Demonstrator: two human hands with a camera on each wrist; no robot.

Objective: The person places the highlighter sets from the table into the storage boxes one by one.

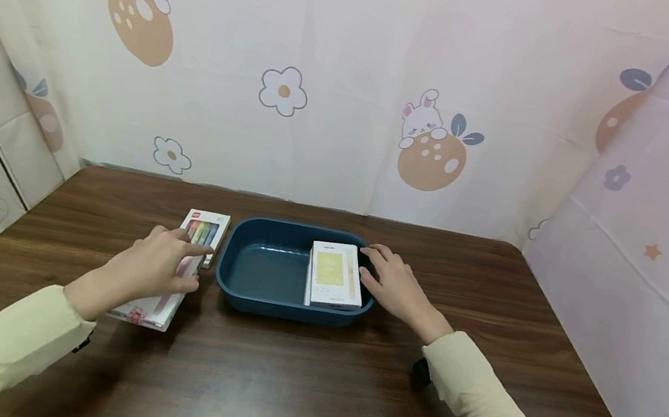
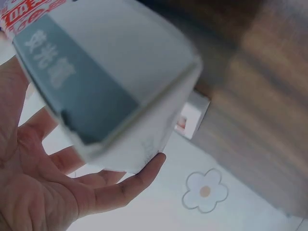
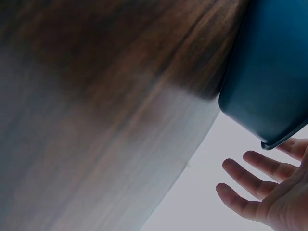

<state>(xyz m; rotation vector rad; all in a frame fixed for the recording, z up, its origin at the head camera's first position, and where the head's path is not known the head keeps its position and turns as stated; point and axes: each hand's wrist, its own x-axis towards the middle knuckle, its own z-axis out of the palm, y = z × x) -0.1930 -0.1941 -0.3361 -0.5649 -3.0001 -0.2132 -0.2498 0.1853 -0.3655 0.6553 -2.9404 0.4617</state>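
While the left hand (image 1: pixel 150 271) grips the highlighter box (image 1: pixel 159 307), long axis running seven to one o'clock, the bin (image 1: pixel 293 312) lies at that hand's three o'clock, the right hand (image 1: pixel 397 286), fingers apart, at its three-o'clock end.

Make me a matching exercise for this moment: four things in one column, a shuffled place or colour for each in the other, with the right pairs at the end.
Things
1. Tub
2. Yellow-panelled box
3. Left hand
4. Right hand

Place or colour
A. At the tub's right edge, from outside
B. Dark blue
C. On the pink-marked white box
D. Inside the tub, towards its right end

Pairs: 1-B, 2-D, 3-C, 4-A
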